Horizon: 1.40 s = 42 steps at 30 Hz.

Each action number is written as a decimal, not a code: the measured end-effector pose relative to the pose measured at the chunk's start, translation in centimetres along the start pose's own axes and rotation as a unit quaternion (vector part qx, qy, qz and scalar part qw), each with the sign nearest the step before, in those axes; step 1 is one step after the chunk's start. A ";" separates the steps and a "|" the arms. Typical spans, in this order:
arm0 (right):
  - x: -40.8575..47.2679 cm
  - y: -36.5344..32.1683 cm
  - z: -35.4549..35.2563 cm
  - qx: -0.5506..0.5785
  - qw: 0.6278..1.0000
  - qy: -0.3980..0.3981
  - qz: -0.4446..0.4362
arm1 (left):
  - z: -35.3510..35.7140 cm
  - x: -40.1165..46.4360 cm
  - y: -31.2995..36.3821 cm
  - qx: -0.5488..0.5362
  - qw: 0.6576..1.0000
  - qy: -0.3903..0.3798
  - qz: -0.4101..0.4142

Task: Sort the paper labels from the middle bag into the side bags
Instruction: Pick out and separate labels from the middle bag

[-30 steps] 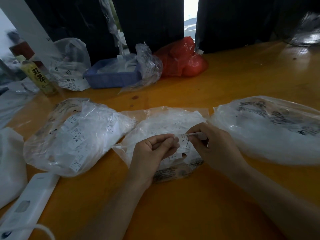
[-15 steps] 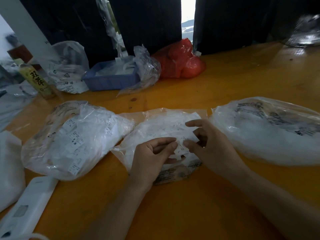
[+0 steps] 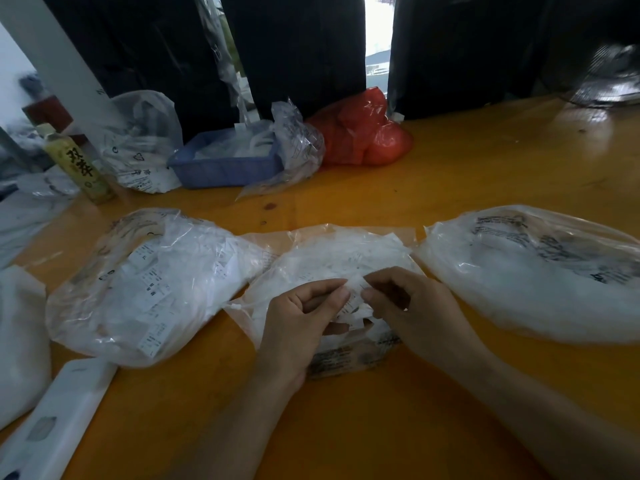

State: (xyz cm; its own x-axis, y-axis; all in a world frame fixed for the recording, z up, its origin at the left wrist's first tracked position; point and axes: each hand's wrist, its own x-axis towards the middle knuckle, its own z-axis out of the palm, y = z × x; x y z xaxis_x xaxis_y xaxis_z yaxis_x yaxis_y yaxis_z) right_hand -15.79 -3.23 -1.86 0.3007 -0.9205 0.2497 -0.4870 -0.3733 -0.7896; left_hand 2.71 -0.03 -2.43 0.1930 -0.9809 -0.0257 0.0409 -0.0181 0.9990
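Note:
Three clear plastic bags of white paper labels lie in a row on the orange table. The middle bag (image 3: 332, 258) sits under both my hands, the left bag (image 3: 152, 285) and the right bag (image 3: 533, 275) lie beside it. Above the middle bag's open front, my left hand (image 3: 301, 320) and my right hand (image 3: 415, 313) pinch a small white paper label (image 3: 356, 285) between their fingertips. More loose labels lie bunched just below the hands.
At the back stand a blue tray (image 3: 221, 171) with clear plastic, a red bag (image 3: 363, 133), a printed clear bag (image 3: 142, 147) and a yellow bottle (image 3: 78, 164). A white flat device (image 3: 59, 420) and a white bag (image 3: 17, 341) lie at the left front.
My right hand opened and reached into the middle bag's labels, then closed again; both hands now pinch a label together a little above the pile.

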 end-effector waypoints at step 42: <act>2.6 4.0 -10.5 -0.373 0.904 0.199 0.060 | -15.3 3.2 3.9 0.526 0.764 0.364 0.091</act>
State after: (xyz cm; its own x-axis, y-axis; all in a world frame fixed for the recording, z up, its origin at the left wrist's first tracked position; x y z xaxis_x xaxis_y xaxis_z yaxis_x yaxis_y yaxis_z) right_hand -25.54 -8.33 1.50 -0.0368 -0.8726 0.4871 -0.9590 -0.1062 -0.2627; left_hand 18.45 -0.29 0.80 0.6107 -0.6256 0.4854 -0.7874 -0.4152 0.4556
